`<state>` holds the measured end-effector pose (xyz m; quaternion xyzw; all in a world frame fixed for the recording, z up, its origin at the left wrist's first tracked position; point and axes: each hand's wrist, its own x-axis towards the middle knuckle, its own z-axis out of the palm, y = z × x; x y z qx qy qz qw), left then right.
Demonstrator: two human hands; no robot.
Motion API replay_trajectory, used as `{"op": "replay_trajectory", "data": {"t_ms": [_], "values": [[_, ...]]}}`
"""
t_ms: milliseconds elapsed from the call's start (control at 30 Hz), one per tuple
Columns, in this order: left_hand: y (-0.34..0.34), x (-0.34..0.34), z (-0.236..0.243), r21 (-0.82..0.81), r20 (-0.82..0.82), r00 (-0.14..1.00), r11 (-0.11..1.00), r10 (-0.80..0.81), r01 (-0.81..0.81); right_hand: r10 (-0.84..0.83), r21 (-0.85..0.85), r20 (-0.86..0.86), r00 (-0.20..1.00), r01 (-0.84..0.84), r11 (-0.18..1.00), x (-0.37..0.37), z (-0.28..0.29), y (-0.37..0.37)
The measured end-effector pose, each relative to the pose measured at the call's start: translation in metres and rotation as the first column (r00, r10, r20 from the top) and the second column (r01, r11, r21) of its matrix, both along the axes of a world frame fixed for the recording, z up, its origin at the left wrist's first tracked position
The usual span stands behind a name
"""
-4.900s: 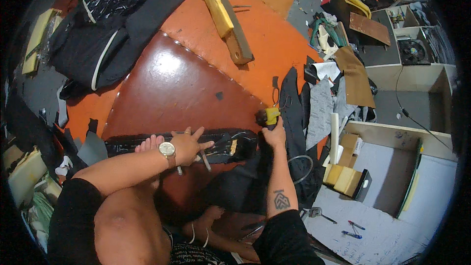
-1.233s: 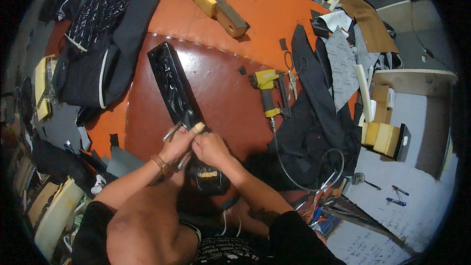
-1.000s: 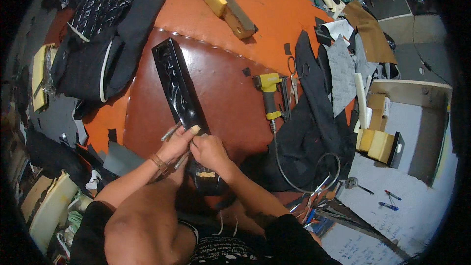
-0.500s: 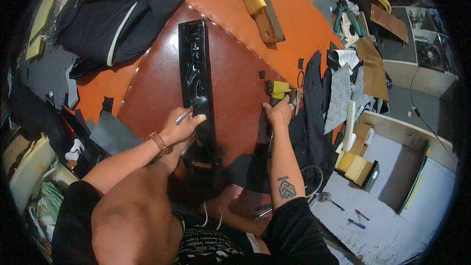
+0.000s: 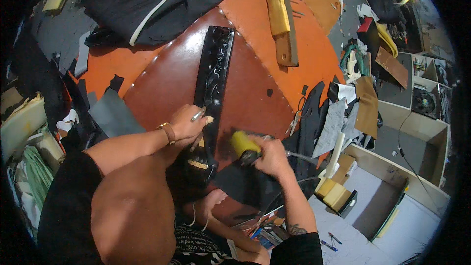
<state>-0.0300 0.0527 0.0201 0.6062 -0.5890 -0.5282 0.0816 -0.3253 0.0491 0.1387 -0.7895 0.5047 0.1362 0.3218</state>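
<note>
A glossy black covered strip [image 5: 212, 66] extends away from me over the maroon padded surface [image 5: 167, 73]. My left hand [image 5: 189, 120] is closed around its near part, with a short silver metal tool [image 5: 198, 114] between the fingers and the thumb on the strip. A tan patch [image 5: 198, 164] shows at the near end. My right hand [image 5: 270, 159] grips a yellow and black staple gun [image 5: 244, 142], blurred by motion, held just right of the strip with its air hose trailing. My bare knee [image 5: 132, 201] is beside my left forearm.
Black fabric [image 5: 113, 5] lies at the top left. A wooden tool with yellow foam [image 5: 274, 5] rests on orange upholstery. Scissors [image 5: 298, 118] and scraps [image 5: 333, 118] lie right, beside open pale boxes [image 5: 412, 147] with foam blocks [image 5: 333, 191]. More foam [image 5: 19, 122] is at left.
The strip has swung from crosswise to lengthwise. My right hand left it, took hold of the staple gun from the surface and brought it lower and leftward. My view has shifted.
</note>
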Motion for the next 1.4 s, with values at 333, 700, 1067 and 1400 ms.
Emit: {"op": "replay_trajectory", "data": {"t_ms": [333, 700, 1067, 1400], "values": [[0.008, -0.002, -0.015, -0.104, -0.061, 0.997, 0.993, 0.052, -0.059, 0.154, 0.049, -0.132, 0.979, -0.149, 0.988, 0.040, -0.017, 0.011], [-0.002, 0.003, 0.010, 0.050, -0.030, 0.999, 0.999, 0.011, -0.009, 0.063, 0.018, -0.223, 0.973, -0.061, 0.998, 0.069, -0.017, -0.012], [0.004, 0.001, -0.019, -0.018, -0.062, 0.998, 1.000, 0.015, -0.016, 0.023, 0.001, -0.247, 0.969, -0.023, 1.000, 0.074, -0.018, -0.038], [0.003, 0.001, -0.019, -0.071, -0.076, 0.997, 0.997, 0.008, -0.014, 0.020, -0.025, -0.257, 0.966, -0.027, 0.999, 0.079, -0.018, -0.055]]}}
